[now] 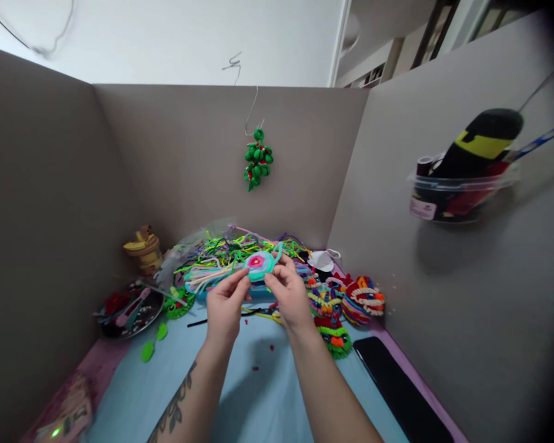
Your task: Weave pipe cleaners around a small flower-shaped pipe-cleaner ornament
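Both hands are raised above a light blue table surface (240,381), pinching a small round pipe-cleaner piece (260,264) between them. The piece is teal at its rim with a pink and yellow middle, and a teal stem curls up from its right side. My left hand (224,306) grips its left edge with thumb and fingers closed. My right hand (289,293) grips the right edge the same way. Behind them lies a heap of loose pipe cleaners (231,255) in green, yellow, pink and white.
Grey cardboard walls (189,154) enclose the desk on three sides. A green beaded ornament (257,160) hangs from a wire hook. Finished colourful pieces (351,301) lie at right, a black phone (397,387) beside them, a metal tray of tools (129,311) at left, a wall-mounted plastic tub (461,191).
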Demonstrator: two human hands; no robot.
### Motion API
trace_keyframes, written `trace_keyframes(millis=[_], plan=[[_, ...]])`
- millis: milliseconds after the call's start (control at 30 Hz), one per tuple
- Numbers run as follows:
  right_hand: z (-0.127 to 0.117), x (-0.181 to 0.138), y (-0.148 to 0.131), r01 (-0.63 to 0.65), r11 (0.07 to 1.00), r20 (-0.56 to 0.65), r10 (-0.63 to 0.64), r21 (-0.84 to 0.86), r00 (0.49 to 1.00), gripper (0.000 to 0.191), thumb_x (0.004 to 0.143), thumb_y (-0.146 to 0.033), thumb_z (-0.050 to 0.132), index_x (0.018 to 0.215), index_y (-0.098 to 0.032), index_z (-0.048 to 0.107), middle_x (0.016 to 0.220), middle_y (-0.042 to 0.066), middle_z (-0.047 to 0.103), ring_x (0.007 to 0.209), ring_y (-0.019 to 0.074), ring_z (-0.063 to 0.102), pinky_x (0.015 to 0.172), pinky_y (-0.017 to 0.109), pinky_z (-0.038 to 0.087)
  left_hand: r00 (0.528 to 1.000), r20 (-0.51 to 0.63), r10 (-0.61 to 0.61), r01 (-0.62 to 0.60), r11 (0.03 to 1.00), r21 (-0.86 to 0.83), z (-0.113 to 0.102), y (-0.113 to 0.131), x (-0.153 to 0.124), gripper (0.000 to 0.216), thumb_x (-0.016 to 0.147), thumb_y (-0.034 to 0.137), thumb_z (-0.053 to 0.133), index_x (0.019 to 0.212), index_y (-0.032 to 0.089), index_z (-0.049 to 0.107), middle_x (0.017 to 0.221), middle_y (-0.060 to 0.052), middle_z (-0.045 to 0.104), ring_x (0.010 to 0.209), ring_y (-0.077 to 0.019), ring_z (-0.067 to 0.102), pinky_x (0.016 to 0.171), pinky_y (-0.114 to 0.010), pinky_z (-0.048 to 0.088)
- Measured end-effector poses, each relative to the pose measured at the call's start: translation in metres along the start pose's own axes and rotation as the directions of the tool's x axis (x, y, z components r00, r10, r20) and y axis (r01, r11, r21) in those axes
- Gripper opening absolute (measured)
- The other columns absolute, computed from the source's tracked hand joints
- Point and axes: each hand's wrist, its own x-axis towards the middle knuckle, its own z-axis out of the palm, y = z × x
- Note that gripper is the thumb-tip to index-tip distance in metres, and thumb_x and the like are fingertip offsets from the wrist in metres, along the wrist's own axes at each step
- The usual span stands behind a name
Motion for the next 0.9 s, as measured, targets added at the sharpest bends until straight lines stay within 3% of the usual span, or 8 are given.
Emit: trace_keyframes(millis=[233, 600, 800, 900], plan=[[0.004, 0.000, 0.007, -0.031, 0.999, 0.044, 0.029, 0.042, 0.999, 0.017, 0.074, -0.035, 0.064, 0.077, -0.019, 0.069, 0.108, 0.008, 0.059, 0.114, 0.0248, 0.047, 0.094, 0.035, 0.039, 0.995, -0.050, 0.081, -0.081, 0.997, 0.005, 0.001, -0.001, -0.001, 0.024, 0.063, 0.029, 0.076, 0.081, 0.015, 0.070, 0.067, -0.001, 0.068, 0.052, -0.0083, 0.055, 0.045, -0.017, 0.042], [0.007, 0.000, 0.011, -0.066, 0.997, -0.045, 0.068, 0.051, 0.997, 0.016, 0.076, -0.033, 0.063, 0.079, -0.019, 0.071, 0.109, 0.007, 0.060, 0.113, 0.0231, 0.048, 0.095, 0.035, 0.038, 0.986, 0.038, 0.159, -0.163, 0.980, 0.113, 0.004, 0.001, -0.009, 0.018, 0.069, 0.024, 0.072, 0.084, 0.017, 0.065, 0.068, 0.000, 0.067, 0.057, -0.0082, 0.057, 0.052, -0.017, 0.043], [0.006, 0.003, 0.016, -0.091, 0.988, -0.041, 0.096, 0.122, 0.994, 0.020, 0.074, -0.039, 0.065, 0.076, -0.019, 0.067, 0.100, 0.005, 0.062, 0.108, 0.0224, 0.049, 0.094, 0.035, 0.037, 0.989, 0.002, 0.145, -0.145, 0.983, 0.114, 0.001, 0.005, -0.006, 0.020, 0.069, 0.026, 0.072, 0.085, 0.017, 0.064, 0.069, 0.000, 0.067, 0.059, -0.0095, 0.058, 0.051, -0.017, 0.042], [0.004, 0.006, 0.018, -0.113, 0.965, -0.069, 0.132, 0.236, 0.989, 0.022, 0.073, -0.041, 0.065, 0.074, -0.019, 0.065, 0.090, 0.004, 0.064, 0.098, 0.0208, 0.053, 0.088, 0.033, 0.040, 0.994, 0.040, 0.106, -0.109, 0.990, 0.084, -0.004, 0.007, 0.000, 0.023, 0.069, 0.027, 0.072, 0.088, 0.017, 0.063, 0.062, 0.002, 0.063, 0.054, -0.0078, 0.054, 0.049, -0.016, 0.039]])
